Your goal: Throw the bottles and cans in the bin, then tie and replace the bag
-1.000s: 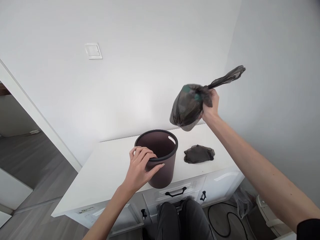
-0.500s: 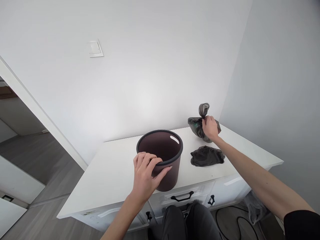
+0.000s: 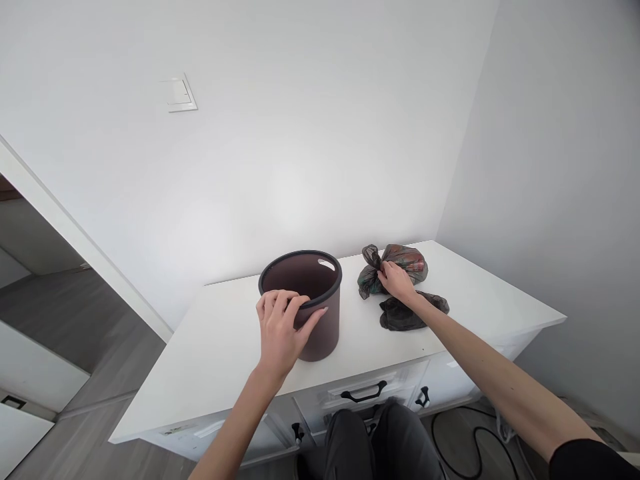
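The tied bag point(image 3: 407, 260) is rested on the surface point(image 3: 225, 347), its knotted neck pinched by the right hand point(image 3: 397, 280). Dark crumpled plastic point(image 3: 401, 317) is laid just nearer the body than that hand. To its left, the bin point(image 3: 323, 337) is clamped at its rim by the left hand point(image 3: 281, 330). The neck is best released once the bag is fully supported.

Black right sleeve point(image 3: 590, 460); dark grey trousers point(image 3: 407, 443); forearms point(image 3: 490, 373) bare

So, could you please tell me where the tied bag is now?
In the head view, the tied bag is on the cabinet, right of the bin and behind the loose bag, with the right fingers at its knot.
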Tool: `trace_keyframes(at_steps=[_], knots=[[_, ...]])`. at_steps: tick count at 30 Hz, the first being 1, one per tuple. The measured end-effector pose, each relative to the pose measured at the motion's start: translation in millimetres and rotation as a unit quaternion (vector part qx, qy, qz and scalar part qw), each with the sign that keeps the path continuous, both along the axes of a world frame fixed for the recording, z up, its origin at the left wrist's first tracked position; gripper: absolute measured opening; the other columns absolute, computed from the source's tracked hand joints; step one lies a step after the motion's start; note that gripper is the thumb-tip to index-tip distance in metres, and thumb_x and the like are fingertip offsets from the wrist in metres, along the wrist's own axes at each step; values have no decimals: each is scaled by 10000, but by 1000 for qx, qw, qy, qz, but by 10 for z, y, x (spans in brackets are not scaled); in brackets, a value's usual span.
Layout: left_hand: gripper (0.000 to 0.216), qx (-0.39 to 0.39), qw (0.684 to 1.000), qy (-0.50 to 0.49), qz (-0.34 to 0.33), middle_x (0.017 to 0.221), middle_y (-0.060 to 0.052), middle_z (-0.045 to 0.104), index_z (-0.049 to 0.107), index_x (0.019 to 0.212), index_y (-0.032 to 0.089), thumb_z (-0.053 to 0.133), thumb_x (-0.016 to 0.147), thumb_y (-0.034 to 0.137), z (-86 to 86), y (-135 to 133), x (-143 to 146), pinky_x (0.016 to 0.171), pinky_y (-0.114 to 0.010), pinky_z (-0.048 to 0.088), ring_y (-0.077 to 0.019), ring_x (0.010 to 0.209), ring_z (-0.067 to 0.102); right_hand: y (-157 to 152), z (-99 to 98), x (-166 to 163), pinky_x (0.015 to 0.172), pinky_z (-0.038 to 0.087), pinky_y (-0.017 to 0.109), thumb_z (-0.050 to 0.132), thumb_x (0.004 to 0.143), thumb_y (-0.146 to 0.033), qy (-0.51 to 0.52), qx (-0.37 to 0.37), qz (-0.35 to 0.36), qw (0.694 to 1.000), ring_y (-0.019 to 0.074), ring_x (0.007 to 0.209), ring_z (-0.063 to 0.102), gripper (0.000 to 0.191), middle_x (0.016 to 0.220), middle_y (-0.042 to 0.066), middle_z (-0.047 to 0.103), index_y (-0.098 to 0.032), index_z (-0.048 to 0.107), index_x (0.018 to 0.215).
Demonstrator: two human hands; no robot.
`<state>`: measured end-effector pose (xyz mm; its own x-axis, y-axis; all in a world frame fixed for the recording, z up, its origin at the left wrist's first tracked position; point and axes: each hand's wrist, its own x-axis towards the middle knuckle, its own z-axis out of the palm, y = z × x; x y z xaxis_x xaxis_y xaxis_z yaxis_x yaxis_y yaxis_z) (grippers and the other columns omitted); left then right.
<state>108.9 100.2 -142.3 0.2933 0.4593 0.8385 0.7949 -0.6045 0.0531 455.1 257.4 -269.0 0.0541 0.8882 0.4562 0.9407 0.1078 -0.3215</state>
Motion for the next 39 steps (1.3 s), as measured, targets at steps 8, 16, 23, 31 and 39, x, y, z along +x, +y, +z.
trace_keyframes(at_steps=[8, 16, 23, 31, 39], knots=[[383, 13, 1000, -2, 18, 1395, -144, 568, 611, 1286, 282, 733, 927, 331, -81, 78, -110, 1144, -561, 352, -350, 1370, 474, -516, -184, -256, 905, 486, 431, 454, 987, -265, 52, 120, 20, 991, 320, 1062, 612, 285, 1152, 178, 640, -167, 558, 1234], [365, -8, 987, -157, 21, 1350, -168, 451, 483, 1259, 218, 662, 948, 285, -747, -85, -671, 1042, -511, 498, -295, 1256, 556, -1121, -603, -793, 724, 544, 331, 513, 974, -411, 355, -7, 169, 919, 202, 803, 697, 228, 1019, 67, 703, -230, 617, 1064], [412, -357, 894, -240, 123, 1100, -98, 695, 598, 1079, 205, 468, 979, 583, -1213, 85, -1352, 743, -380, 535, -231, 846, 659, -1220, -698, -933, 677, 525, 318, 559, 919, -440, 423, -76, 181, 885, 170, 633, 638, 242, 798, 12, 697, -223, 638, 994], [450, -399, 883, -213, 127, 791, -20, 693, 694, 941, 229, 502, 923, 636, -1373, 60, -1440, 716, -329, 482, -204, 703, 612, -1254, -665, -928, 667, 514, 313, 558, 896, -380, 422, -63, 155, 891, 161, 603, 634, 192, 783, -4, 691, -230, 646, 977], [456, -405, 877, -218, 138, 819, -17, 707, 696, 924, 237, 506, 909, 652, -1318, 38, -1404, 730, -324, 478, -201, 718, 616, -1298, -603, -929, 673, 520, 322, 568, 880, -354, 430, -66, 151, 888, 168, 616, 636, 169, 789, -2, 689, -232, 646, 967]])
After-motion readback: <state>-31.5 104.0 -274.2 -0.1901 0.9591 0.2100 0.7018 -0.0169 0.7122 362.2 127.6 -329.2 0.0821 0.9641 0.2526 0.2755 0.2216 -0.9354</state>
